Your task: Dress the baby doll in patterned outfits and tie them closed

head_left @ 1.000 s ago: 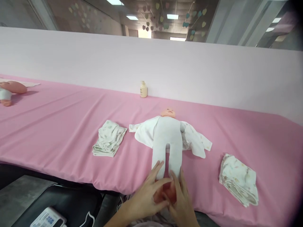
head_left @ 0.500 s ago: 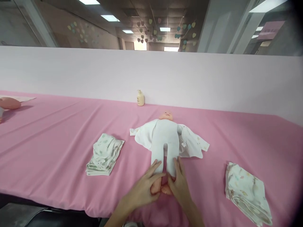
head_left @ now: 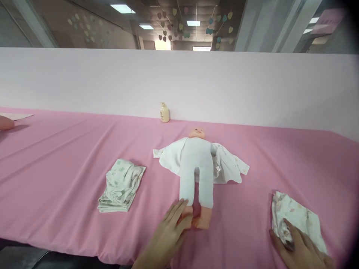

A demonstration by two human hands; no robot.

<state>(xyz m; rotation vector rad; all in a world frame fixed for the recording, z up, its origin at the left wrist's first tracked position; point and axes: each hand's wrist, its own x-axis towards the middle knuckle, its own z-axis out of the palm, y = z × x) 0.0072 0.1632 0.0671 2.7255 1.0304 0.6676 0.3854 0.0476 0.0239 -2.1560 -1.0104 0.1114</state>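
Observation:
A baby doll (head_left: 196, 155) lies on its back, its body and legs in white fabric, with bare feet toward me. Spread under it is a white long-sleeved baby shirt (head_left: 228, 168), sleeves out to both sides. My left hand (head_left: 171, 228) rests with fingers stretched over the doll's lower leg and foot on the left. Far to the right, my right hand (head_left: 301, 248) is on a folded patterned cloth (head_left: 304, 216); thumb and fingers close around a bunched part of its near left side. Its fingertips are partly hidden.
A pink sheet (head_left: 70, 168) covers the table. A folded green-patterned stack of cloth (head_left: 122, 186) lies left of the doll. A cream pump bottle (head_left: 164, 113) stands by the white wall (head_left: 179, 82). Part of another doll (head_left: 5, 123) shows at the far left edge.
My right hand has left the doll's leg and moved right onto the folded cloth. My left hand stays at the doll's foot. The doll's legs now lie straighter.

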